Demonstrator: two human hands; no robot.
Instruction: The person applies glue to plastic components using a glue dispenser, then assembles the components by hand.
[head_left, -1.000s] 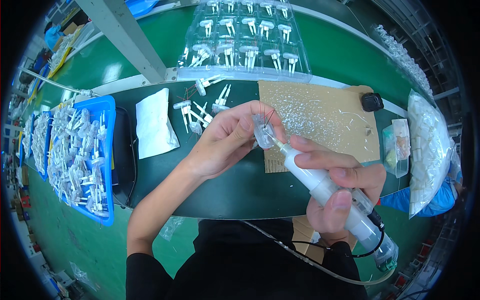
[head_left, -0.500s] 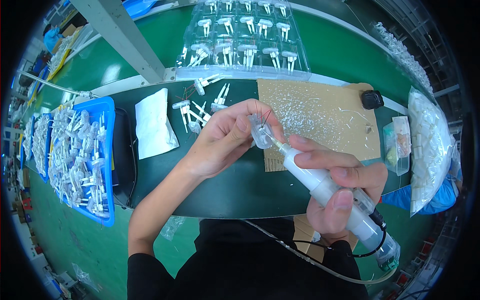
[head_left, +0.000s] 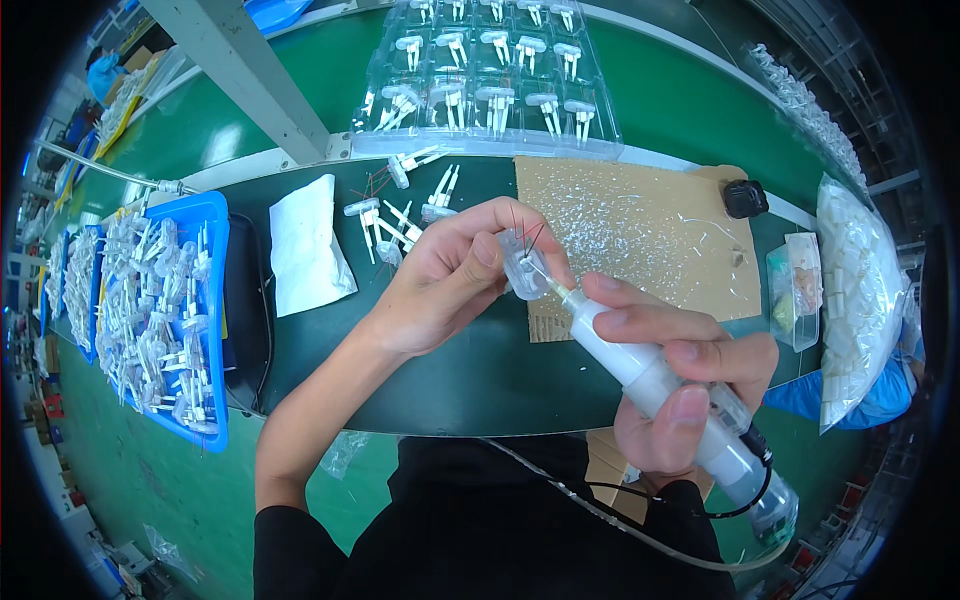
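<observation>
Between the thumb and fingers of my left hand point(head_left: 450, 270) is a small clear plastic housing point(head_left: 522, 266) with thin red and dark wires poking up from it. My right hand point(head_left: 690, 375) is wrapped round a white pen-shaped power tool point(head_left: 625, 355) with a cable at its rear end. The tool slants up to the left, and its thin tip meets the housing or sits just inside it; which of the two I cannot tell. Left of and beyond my left hand lie several white-pronged plastic parts point(head_left: 370, 212) with wires.
A blue bin point(head_left: 222, 330) heaped with similar parts stands at left, by a white paper point(head_left: 305, 250). Cardboard point(head_left: 690, 240) strewn with white scraps bears a black object point(head_left: 743, 199). Behind is a clear compartment tray point(head_left: 365, 130) of parts; at right, a clear box point(head_left: 793, 300) and a stuffed plastic bag point(head_left: 860, 300).
My right hand and the tool have shifted very slightly to the right. The left hand keeps its hold on the housing, almost still.
</observation>
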